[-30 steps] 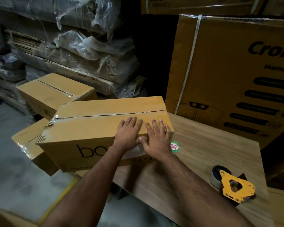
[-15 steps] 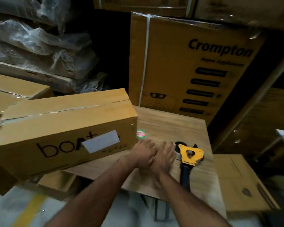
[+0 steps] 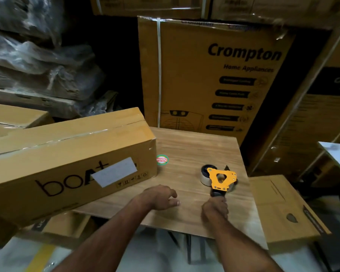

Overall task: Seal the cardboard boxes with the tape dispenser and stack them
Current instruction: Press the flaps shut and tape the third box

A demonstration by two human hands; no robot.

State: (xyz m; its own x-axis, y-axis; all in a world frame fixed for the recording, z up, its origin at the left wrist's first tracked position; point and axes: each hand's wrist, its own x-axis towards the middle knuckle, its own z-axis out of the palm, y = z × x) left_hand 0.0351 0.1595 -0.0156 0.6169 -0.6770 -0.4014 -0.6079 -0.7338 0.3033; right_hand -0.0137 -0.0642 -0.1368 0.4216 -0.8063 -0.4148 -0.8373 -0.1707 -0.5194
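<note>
A long brown cardboard box (image 3: 67, 160) printed "boAt" lies tilted at the left, its right end on the wooden table (image 3: 192, 146), clear tape along its top seam. The yellow tape dispenser (image 3: 220, 178) lies on the table's right side with its roll toward the back. My right hand (image 3: 216, 210) is closed around the dispenser's black handle. My left hand (image 3: 161, 197) rests on the tabletop just right of the box, fingers loosely curled and holding nothing. Another taped box (image 3: 14, 118) sits behind at far left.
A tall Crompton carton (image 3: 214, 75) stands against the table's back edge. Plastic-wrapped flat packs (image 3: 37, 61) are piled at back left. A flat carton (image 3: 283, 205) lies low at the right of the table. A round sticker (image 3: 162, 160) marks the tabletop.
Both hands left the box's side and moved right. My right hand has taken hold of the dispenser's handle; my left hand has come apart from it onto the table. The view has swung right.
</note>
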